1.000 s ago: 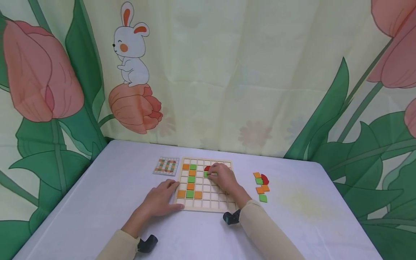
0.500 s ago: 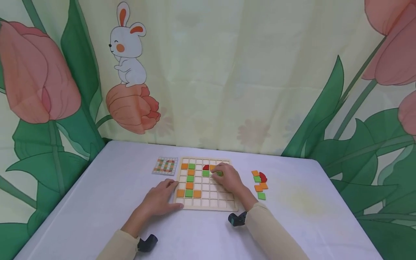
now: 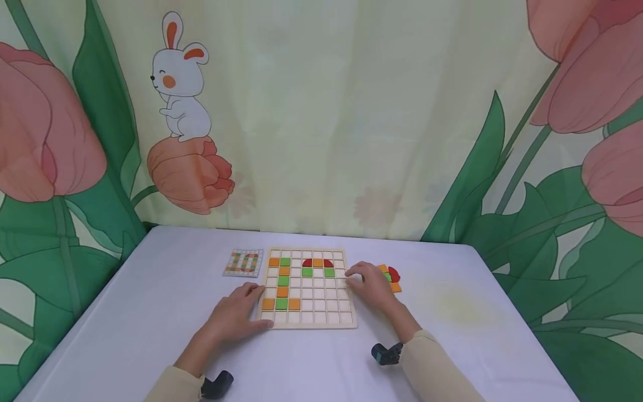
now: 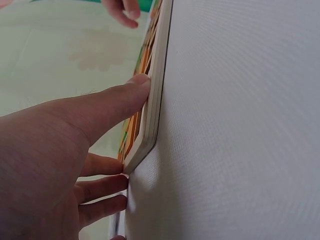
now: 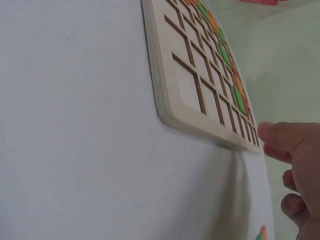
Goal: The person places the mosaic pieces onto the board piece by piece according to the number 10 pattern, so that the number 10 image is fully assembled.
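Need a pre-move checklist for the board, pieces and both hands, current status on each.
1. Board steadied: ok, left hand touches it at the near left corner.
2. Right hand unloaded: ok, no piece shows in its fingers; it is by the board's right edge.
3. Two red pieces on the board, orange tile between: ok.
4. Loose pieces fully visible: not ok, the right hand partly blocks them in the head view.
5. Layout matches pattern card: cannot tell, its print is too small.
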A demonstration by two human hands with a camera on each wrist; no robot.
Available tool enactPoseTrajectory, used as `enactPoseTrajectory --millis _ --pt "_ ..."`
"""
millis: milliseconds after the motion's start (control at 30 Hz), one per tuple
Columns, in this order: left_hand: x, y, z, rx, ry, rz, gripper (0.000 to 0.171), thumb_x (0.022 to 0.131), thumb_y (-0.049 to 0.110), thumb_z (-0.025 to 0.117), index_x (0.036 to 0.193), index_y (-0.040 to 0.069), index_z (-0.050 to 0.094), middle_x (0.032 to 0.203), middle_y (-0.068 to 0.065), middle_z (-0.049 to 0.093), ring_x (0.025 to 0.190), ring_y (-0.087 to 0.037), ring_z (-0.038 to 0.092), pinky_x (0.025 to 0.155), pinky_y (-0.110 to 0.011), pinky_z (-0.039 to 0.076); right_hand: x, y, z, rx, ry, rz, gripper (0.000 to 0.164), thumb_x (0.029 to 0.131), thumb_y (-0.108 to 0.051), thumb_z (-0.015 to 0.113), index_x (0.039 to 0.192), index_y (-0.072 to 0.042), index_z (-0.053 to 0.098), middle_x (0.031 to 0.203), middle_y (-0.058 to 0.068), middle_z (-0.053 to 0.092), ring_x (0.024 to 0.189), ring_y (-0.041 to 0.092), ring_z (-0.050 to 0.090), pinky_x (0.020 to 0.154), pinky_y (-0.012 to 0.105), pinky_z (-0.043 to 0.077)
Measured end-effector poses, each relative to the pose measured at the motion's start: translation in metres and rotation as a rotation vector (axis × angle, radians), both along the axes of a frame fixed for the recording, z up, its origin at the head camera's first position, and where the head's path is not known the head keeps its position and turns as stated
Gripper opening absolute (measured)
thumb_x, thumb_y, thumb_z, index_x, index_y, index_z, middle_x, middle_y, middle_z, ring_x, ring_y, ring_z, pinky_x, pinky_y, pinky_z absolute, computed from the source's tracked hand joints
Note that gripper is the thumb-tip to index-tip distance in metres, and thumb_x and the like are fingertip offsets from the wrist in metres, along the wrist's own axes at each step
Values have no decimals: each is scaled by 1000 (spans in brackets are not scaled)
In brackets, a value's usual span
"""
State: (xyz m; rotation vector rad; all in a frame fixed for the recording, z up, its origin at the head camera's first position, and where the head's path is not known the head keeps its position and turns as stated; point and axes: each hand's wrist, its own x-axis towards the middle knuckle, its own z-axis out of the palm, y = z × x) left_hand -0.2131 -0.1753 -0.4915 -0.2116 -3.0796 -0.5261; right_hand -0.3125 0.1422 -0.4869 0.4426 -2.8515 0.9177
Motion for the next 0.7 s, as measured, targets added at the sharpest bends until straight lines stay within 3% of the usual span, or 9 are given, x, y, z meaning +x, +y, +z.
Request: enactPoseTrajectory --millis 200,333,433,500,567,700 --pt "4 0 -2 12 8 -6 86 75 55 76 143 11 47 141 -9 48 128 -28 47 98 -54 43 7 31 -7 13 53 -24 14 83 -14 74 97 -17 76 104 1 70 84 15 58 69 29 48" --pt "3 -1 -2 15 1 -6 87 74 56 76 143 11 47 142 -10 48 128 -29 47 99 -54 43 9 51 -5 9 53 -22 14 83 -12 73 97 -13 75 108 9 69 77 22 55 64 30 41" --pt "2 -1 -2 15 -5 -8 87 74 56 76 143 11 47 142 -10 48 128 -29 47 99 -55 43 12 62 -4 14 6 -38 16 85 -14 72 101 -12 75 118 15 66 97 32 61 81 38 52" --pt "3 -1 -1 14 -6 -6 87 74 56 76 143 11 47 142 -10 48 128 -29 47 99 -55 43 14 69 -5 20 -19 -48 17 86 -15 72 103 -12 75 123 17 64 114 37 58 95 47 51" --pt "3 0 0 14 -7 -4 86 74 55 76 142 11 47 141 -10 48 128 -29 47 98 -56 43 14 76 -6 30 -21 -47 18 86 -14 72 103 -12 75 122 16 64 117 36 58 99 51 47" --pt "4 1 2 7 -5 -5 86 74 54 76 142 11 47 141 -10 48 128 -29 47 97 -56 43 15 88 -9 55 -10 -41 19 84 -8 71 102 -13 75 108 7 67 91 24 59 78 35 54"
